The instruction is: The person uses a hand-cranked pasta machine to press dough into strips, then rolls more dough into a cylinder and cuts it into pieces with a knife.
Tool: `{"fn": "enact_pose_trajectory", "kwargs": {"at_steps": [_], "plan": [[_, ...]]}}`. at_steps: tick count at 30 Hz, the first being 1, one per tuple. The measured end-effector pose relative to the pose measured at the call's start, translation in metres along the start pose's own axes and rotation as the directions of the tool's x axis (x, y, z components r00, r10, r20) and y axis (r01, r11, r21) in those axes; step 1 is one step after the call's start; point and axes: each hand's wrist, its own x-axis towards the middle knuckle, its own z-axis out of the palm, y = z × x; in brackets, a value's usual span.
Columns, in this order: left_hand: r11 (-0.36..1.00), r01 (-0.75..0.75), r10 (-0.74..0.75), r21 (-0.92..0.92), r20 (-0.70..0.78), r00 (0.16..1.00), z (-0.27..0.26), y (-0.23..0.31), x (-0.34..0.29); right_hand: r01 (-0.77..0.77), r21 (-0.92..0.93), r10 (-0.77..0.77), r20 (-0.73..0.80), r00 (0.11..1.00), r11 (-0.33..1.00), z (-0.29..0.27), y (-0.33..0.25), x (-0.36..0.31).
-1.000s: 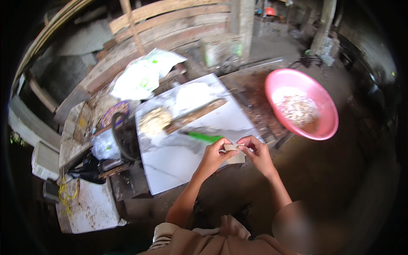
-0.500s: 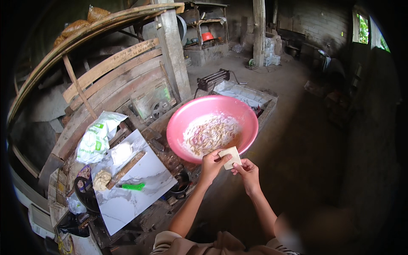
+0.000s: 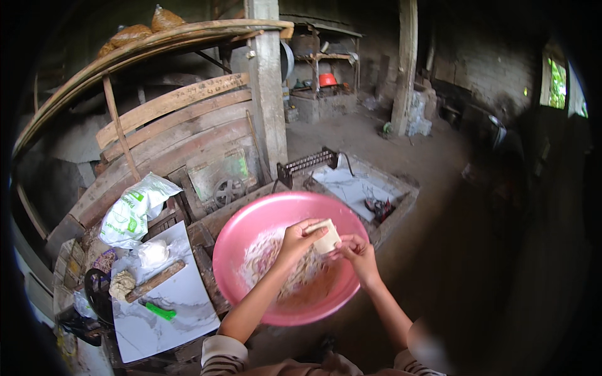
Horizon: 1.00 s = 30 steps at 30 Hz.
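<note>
Free rm R of pink basin (image 3: 260, 219); metal device (image 3: 307, 165) blks behind.

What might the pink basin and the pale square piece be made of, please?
Pink basin: probably plastic, smooth and slightly glossy, from its even colour and soft highlights. Pale square piece: possibly dough, matte, from its dull cream surface, though uncertain.
</note>
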Motion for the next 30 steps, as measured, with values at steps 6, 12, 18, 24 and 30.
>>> {"fn": "enact_pose_trajectory", "kwargs": {"at_steps": [6, 12, 18, 24, 30], "plan": [[0.990, -0.020, 0.024, 0.140, -0.031, 0.999, -0.019, -0.009, 0.065, -0.014, 0.027, 0.011, 0.131, 0.991, 1.000, -0.030, 0.009, 0.071], [0.924, -0.132, 0.179, 0.360, -0.101, 0.979, -0.029, 0.040, 0.130, -0.018, -0.014, 0.021, 0.231, 0.973, 1.000, -0.063, 0.000, 0.147], [0.895, -0.181, 0.264, 0.408, -0.156, 0.952, -0.049, 0.051, 0.201, 0.155, -0.127, -0.137, 0.143, 0.980, 0.980, -0.109, 0.008, 0.226], [0.833, -0.075, 0.255, 0.549, -0.261, 0.931, -0.061, 0.049, 0.220, 0.282, -0.408, -0.237, 0.159, 0.958, 0.868, -0.145, 0.014, 0.281], [0.798, 0.043, 0.234, 0.601, -0.375, 0.897, -0.052, 0.044, 0.220, 0.263, -0.396, -0.160, 0.274, 0.948, 0.880, -0.162, 0.030, 0.305]]}}
